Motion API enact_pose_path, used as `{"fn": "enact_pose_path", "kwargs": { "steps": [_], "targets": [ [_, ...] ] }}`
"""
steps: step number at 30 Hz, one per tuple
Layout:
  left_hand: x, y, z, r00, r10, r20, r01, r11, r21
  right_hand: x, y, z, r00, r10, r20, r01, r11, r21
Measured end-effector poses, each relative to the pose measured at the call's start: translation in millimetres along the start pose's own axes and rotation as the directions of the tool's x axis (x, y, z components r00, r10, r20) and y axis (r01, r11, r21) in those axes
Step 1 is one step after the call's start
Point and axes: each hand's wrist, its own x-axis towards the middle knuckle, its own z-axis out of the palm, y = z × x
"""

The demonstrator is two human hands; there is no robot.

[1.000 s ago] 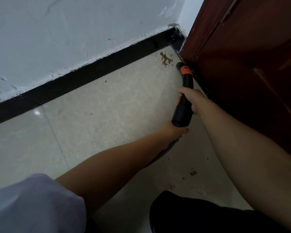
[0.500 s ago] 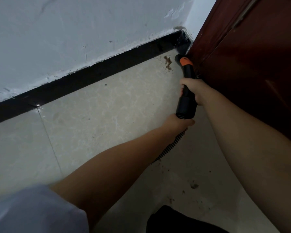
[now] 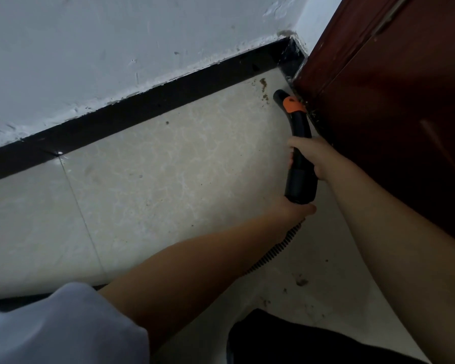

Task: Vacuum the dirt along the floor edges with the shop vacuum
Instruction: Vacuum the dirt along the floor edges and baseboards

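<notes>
The black vacuum nozzle (image 3: 298,132) with an orange band points into the floor corner, its mouth down by the base of the dark red door (image 3: 394,106). My right hand (image 3: 310,156) grips the nozzle's middle. My left hand (image 3: 293,208) holds its lower end, where the ribbed black hose (image 3: 276,250) comes out and runs back under my forearm. A small patch of brown dirt (image 3: 263,86) lies just left of the nozzle mouth, near the black baseboard (image 3: 147,101). More crumbs of loose dirt (image 3: 301,282) sit on the pale tiles closer to me.
A white scuffed wall (image 3: 116,48) rises above the baseboard. The door stands close on the right. My dark-clothed knee (image 3: 300,340) and grey sleeve (image 3: 58,327) fill the bottom edge. Pale floor tiles (image 3: 155,179) stretch to the left.
The nozzle has been pushed deeper into the corner, along the door's base. The dirt patch beside its mouth looks smaller than a second ago.
</notes>
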Motion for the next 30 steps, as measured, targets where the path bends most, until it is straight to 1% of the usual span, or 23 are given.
{"fn": "enact_pose_path", "kwargs": {
  "steps": [3,5,7,12,16,26,30],
  "targets": [
    [-5.9,-20.6,9.8,0.999,-0.03,0.009,0.031,0.999,-0.029,-17.5,20.6,1.5,0.999,-0.024,0.022,0.025,0.999,-0.038],
    [-7.4,-29.6,9.9,0.999,-0.033,-0.008,0.032,0.999,-0.042,-23.4,25.9,7.1,0.998,-0.036,0.052,0.038,0.998,-0.049],
    [-6.2,-33.0,5.9,0.999,-0.025,-0.033,0.024,0.999,-0.043,-23.6,25.1,12.5,0.998,-0.045,0.052,0.047,0.998,-0.042],
    [-7.1,-10.5,-8.4,0.998,0.029,-0.05,-0.029,1.0,-0.01,-9.8,3.8,13.0,0.999,-0.048,0.001,0.048,0.999,-0.002],
    [-5.1,7.9,-18.7,0.996,0.065,-0.062,-0.068,0.996,-0.053,2.0,-19.8,18.0,0.999,-0.04,0.027,0.041,0.999,-0.035],
    [9.3,27.0,-34.0,0.993,0.064,-0.096,-0.075,0.991,-0.113,22.7,-41.6,23.9,0.998,-0.044,0.035,0.045,0.999,-0.021],
    [7.5,27.3,-33.8,0.997,0.024,-0.073,-0.034,0.989,-0.141,19.8,-43.9,30.1,0.996,-0.042,0.084,0.047,0.997,-0.064]
  ]
}}
